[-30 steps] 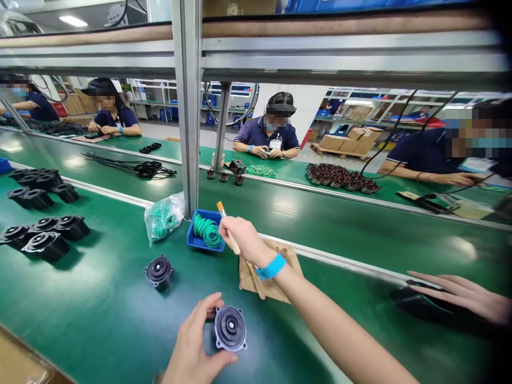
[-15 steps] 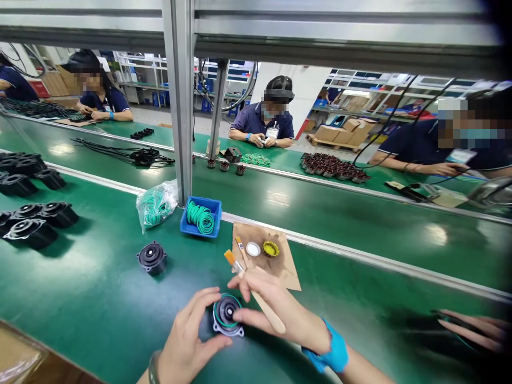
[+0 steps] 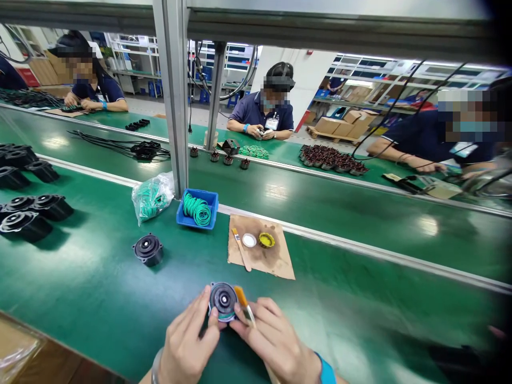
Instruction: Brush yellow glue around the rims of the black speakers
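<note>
A round black motor housing (image 3: 223,300) with a pale flange is held between my two hands over the green bench. My left hand (image 3: 190,337) grips its left side, thumb at the lower rim. Fingers of my right hand (image 3: 276,336) press its right side, and the same hand holds a brush (image 3: 240,296) with orange bristles pointing up and left. Part of a green ring (image 3: 226,316) shows along the housing's lower edge. A similar housing (image 3: 148,249) stands on the bench to the left.
A blue bin (image 3: 179,217) holds green rings, beside a plastic bag (image 3: 152,197) of them. Brown cardboard (image 3: 280,261) carries a second brush, a white disc and a yellow-filled cap. More housings (image 3: 28,226) stand at left. A metal post (image 3: 172,106) rises behind; people sit across.
The green ring has gone from lying loosely over the housing's top to its lower rim. My right hand has moved down and now grips the housing's side, with the brush turned more upright.
</note>
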`<state>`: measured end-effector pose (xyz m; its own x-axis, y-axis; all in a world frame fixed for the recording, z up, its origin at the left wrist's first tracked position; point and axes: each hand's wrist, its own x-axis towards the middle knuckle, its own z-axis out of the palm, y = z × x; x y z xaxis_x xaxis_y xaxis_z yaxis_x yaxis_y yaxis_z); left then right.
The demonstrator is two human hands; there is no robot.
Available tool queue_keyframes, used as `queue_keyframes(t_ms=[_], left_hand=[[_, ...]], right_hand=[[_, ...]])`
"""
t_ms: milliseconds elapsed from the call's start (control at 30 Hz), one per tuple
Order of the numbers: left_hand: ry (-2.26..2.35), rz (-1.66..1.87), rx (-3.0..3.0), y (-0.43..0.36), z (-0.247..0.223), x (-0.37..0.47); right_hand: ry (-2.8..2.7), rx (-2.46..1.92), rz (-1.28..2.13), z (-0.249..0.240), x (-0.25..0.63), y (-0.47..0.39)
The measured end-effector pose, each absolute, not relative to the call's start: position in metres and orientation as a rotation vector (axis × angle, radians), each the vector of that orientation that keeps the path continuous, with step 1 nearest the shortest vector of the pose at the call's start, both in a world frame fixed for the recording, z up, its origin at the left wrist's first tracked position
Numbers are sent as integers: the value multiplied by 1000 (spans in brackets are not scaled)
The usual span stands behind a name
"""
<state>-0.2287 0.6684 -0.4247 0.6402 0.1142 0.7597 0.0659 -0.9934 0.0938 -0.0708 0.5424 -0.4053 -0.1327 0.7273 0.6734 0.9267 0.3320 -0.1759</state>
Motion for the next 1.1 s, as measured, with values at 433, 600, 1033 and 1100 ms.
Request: queue_keyframes(t_ms=[433,600,1033,1100], left_hand=[[562,785,2218,674,-434,-228],[578,510,2147,682,-431,-219],[586,517,2021,682,-430,-214],[586,514,2012,682,-430,-214]], right_hand=[[-1170,-1261,327,-392,-62,532],[-856,-1180,469,-385,-53,528],[-773,-1409,869,-401,-61,534],[-815,-1443,858,-403,-59,536]])
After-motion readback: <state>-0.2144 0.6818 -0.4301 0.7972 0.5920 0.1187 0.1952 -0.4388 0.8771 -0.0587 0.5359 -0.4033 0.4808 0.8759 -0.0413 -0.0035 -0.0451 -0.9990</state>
